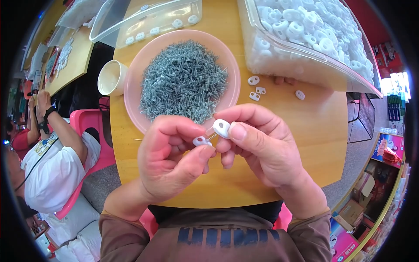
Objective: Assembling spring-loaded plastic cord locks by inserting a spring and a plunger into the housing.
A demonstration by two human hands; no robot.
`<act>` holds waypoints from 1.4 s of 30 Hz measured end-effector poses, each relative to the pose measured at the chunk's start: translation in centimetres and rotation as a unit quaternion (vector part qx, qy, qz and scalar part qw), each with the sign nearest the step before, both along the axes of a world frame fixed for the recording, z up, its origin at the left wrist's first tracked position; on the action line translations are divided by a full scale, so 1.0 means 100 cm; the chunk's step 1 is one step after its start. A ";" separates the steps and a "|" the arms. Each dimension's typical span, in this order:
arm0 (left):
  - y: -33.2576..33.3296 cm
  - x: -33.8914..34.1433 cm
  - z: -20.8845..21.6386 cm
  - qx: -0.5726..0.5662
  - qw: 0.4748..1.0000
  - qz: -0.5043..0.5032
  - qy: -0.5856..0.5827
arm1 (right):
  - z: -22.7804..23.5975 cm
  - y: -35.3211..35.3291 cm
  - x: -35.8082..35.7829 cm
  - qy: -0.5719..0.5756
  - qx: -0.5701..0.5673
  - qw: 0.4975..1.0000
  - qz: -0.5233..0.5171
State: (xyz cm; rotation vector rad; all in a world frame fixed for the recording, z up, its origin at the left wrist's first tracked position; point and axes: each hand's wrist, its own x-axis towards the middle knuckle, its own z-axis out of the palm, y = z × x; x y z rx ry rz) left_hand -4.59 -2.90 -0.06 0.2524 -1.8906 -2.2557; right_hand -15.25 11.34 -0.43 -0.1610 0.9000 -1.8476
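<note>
Centrally, just above the near edge of a round wooden table [305,144]: left hand [168,159] and right hand [257,146] brought together, fingertips nearly meeting. Pinched between left thumb and forefinger, a small white plastic piece [201,141], lying at the very tips of the fingers rather than deep in the palm. Pinched likewise at the right thumb and forefinger tips, a second white oval piece [222,128], slightly higher and to the right of the first, with its hole facing up. Between the two pieces, a thin grey screw [211,136], bridging the short gap on a slant. Both grips narrow and closed on their pieces; remaining fingers curled under.

Directly beyond the hands, touching distance from the knuckles, a shallow pink bowl [135,83] heaped with grey screws [183,81]. Left of the bowl, just beside its rim, a small white cup [111,77]. Farther back, a clear plastic tray [144,19] holding a few white pieces. At the upper right, a large clear bin [305,65] filled with white plastic pieces, and near its front wall several loose white pieces [255,89] scattered on the wood.

Off to the left, another person in a white shirt [52,170] seated on a pink chair [94,126].
</note>
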 end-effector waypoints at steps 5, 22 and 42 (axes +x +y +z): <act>0.003 0.000 -0.003 -0.030 0.998 -0.009 0.057 | 0.000 -0.001 0.002 0.011 -0.003 1.000 -0.008; -0.003 0.002 -0.003 -0.002 0.997 -0.016 0.077 | 0.007 0.002 0.001 0.019 0.014 1.000 0.010; -0.002 -0.003 -0.002 0.064 0.997 0.017 0.028 | 0.005 0.002 0.002 0.041 0.007 0.999 -0.017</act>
